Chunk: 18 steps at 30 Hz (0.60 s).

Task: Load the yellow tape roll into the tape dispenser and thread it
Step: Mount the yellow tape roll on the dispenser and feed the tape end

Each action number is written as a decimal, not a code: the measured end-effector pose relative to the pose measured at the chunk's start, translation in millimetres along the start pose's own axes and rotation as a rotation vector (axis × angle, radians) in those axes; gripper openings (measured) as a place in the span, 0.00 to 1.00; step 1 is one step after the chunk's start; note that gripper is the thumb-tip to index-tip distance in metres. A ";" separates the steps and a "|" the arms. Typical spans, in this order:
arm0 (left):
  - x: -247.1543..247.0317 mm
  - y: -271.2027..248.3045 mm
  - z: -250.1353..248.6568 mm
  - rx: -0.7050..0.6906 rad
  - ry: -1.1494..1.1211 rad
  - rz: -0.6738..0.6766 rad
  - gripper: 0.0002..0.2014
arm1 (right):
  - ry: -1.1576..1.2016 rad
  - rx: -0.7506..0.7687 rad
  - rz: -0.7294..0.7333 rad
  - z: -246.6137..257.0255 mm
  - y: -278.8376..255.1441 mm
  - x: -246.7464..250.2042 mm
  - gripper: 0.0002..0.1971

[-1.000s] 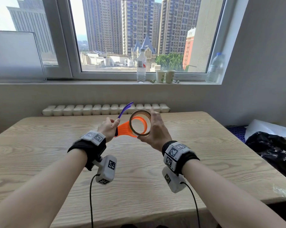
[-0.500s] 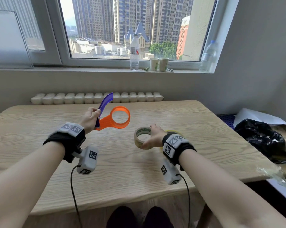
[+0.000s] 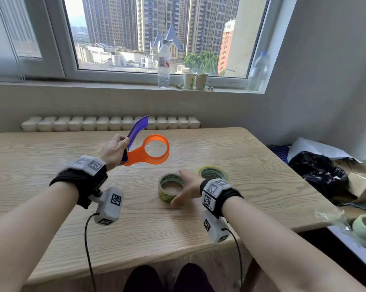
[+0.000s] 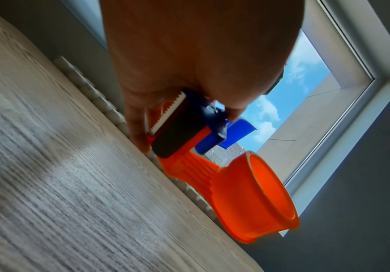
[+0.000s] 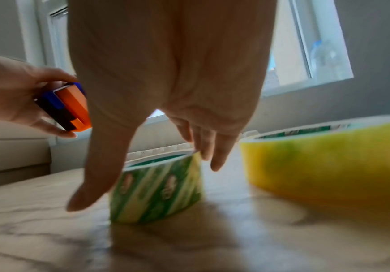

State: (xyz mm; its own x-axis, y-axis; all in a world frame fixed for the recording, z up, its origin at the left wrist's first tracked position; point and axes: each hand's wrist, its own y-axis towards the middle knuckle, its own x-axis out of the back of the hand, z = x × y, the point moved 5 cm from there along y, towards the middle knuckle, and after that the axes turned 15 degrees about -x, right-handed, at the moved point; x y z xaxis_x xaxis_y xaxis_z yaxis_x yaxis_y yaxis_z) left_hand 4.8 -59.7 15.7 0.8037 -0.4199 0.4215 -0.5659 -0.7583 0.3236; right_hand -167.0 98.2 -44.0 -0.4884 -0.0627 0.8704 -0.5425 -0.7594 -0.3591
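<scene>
A: What has changed at the right hand (image 3: 188, 187)?

B: Half a second ago it held the clear roll (image 3: 169, 187) on its edge. Now this roll lies flat on the table (image 3: 51, 165), and the fingers (image 5: 214, 152) are spread and relaxed over it, holding nothing.

A: And the left hand (image 3: 112, 151)?

B: It grips the dispenser (image 3: 150, 150) at the cutter end, in the air as before. The orange ring is empty now.

A: So the old roll is out?

B: I think yes. The yellow roll (image 3: 213, 173) lies flat just beside the right hand, behind the clear one; taking it is probably next.

A: Anything in the way?

B: Only the clear roll, which is very near. The bottles (image 3: 163, 64), cups (image 3: 195, 80) and black bag (image 3: 318, 175) are well apart.
</scene>
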 end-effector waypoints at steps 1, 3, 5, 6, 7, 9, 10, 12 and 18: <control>-1.3 0.6 -0.6 -0.004 0.012 0.008 0.12 | 0.024 0.012 0.002 -5.1 -1.4 5.7 0.51; -4.1 1.9 -1.3 -0.003 0.009 0.011 0.11 | 0.084 0.001 -0.038 -20.9 -0.1 22.3 0.48; -6.6 2.6 -1.4 0.007 -0.007 0.010 0.12 | 0.110 -0.043 -0.111 -41.2 2.8 38.5 0.44; -7.6 3.1 -1.4 0.009 -0.009 0.010 0.12 | 0.109 -0.071 -0.142 -52.0 4.6 44.2 0.45; -8.5 3.7 -1.4 0.012 -0.008 0.010 0.12 | 0.099 -0.108 -0.156 -62.4 6.7 47.4 0.47; -11.0 5.9 -1.5 0.014 -0.010 0.014 0.13 | 0.079 -0.192 -0.143 -81.0 11.3 48.2 0.54; -12.2 6.9 -1.8 0.015 -0.013 0.014 0.13 | 0.078 -0.229 -0.128 -87.9 14.0 46.2 0.57; -15.5 9.7 -1.6 0.019 -0.018 0.021 0.13 | 0.099 -0.269 -0.106 -95.0 18.3 42.4 0.60; -23.2 12.1 -1.1 0.010 -0.009 0.036 0.14 | 0.158 -0.249 -0.196 -95.8 23.6 40.9 0.56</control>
State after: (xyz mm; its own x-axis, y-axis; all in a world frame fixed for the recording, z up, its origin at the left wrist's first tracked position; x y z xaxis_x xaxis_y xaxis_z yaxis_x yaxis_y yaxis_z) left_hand -20.9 -58.6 10.8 0.7847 -0.4515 0.4247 -0.5925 -0.7478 0.2996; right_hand -265.3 139.7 -49.2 -0.4475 0.1843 0.8751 -0.7768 -0.5649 -0.2783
